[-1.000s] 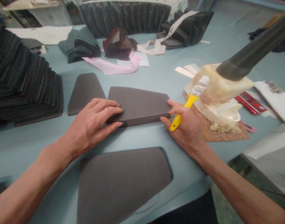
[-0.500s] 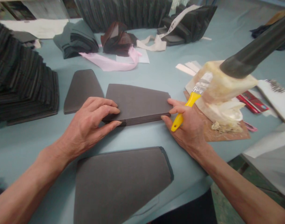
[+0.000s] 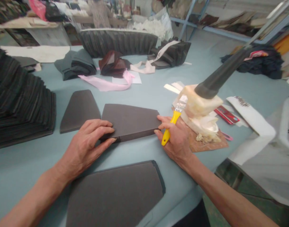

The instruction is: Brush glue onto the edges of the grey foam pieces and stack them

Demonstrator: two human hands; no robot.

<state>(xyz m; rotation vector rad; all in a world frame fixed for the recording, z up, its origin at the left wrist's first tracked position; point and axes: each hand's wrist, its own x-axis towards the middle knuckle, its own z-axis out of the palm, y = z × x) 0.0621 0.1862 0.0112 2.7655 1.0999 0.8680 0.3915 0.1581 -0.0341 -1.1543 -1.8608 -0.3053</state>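
Note:
A stack of dark grey flat panels point(image 3: 130, 118) lies on the blue table in front of me. My left hand point(image 3: 91, 140) pinches its left end, fingers on top and thumb along the near edge. At the right end, my right hand point(image 3: 176, 138) touches the stack with thumb and fingertips. A yellow-handled paintbrush point(image 3: 173, 122) is tucked in that same hand, its whitish bristles pointing up and away. Just left of the stack lies a smaller group of dark panels point(image 3: 79, 110). Nearer to me is a larger dark panel stack point(image 3: 116, 192), its right edge darker.
Tall dark stacks point(image 3: 23, 104) stand at the left. Behind are a pink fabric strip point(image 3: 104, 82) and dark bundles point(image 3: 75, 64). On the right, a stained yellowish container point(image 3: 201, 101) with a dark tube point(image 3: 220, 75) sits near a red case point(image 3: 227, 114).
The view has tilted up, showing more of the room behind the table. Both hands keep their places on the panel stack, and the paintbrush stays in my right hand.

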